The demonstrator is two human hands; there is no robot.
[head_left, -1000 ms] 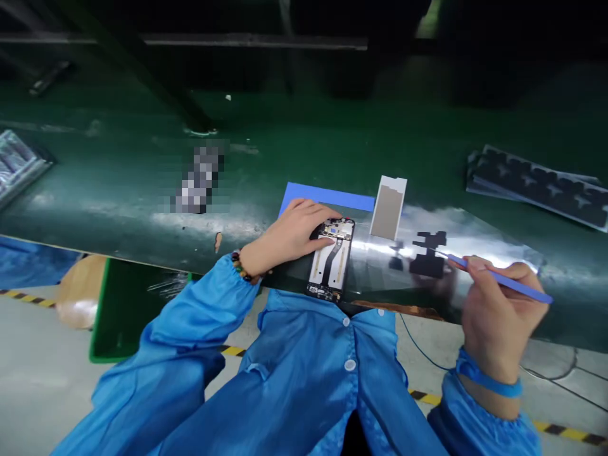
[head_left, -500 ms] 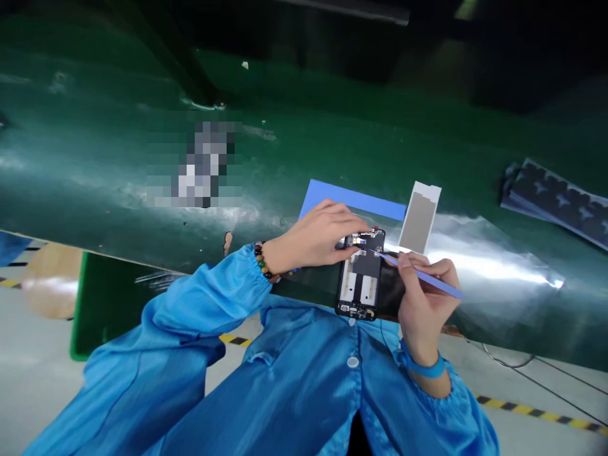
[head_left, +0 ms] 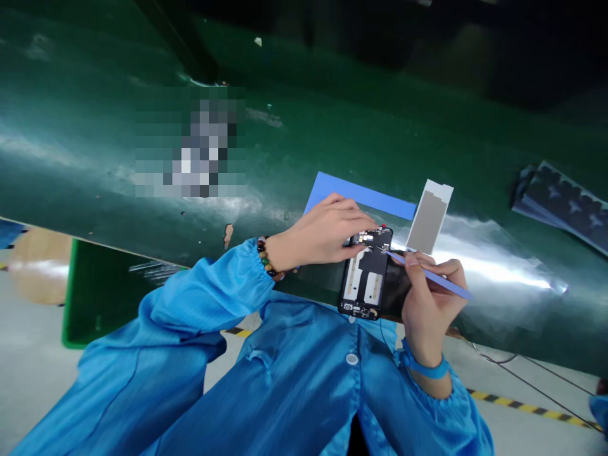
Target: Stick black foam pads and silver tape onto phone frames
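An opened phone lies at the bench's near edge, its circuit boards and white inner panel exposed. My left hand holds the phone by its upper left part, index finger at the top edge and thumb lower down; the other fingertips are hidden. Purple tweezers are pinched in my right hand, slanting left with their tip at the phone's upper right edge. Behind the phone lies a blue strip. A grey and white flat piece rests just beyond my right hand.
The green bench carries a pixelated object at left and a stack of dark patterned sheets at right. A green bin stands below the bench at left. Cables hang below at right.
The tweezers' tip has drawn slightly right, from over the phone's upper board to its right edge. My left hand keeps its place on the phone. The whole view has shifted a little.
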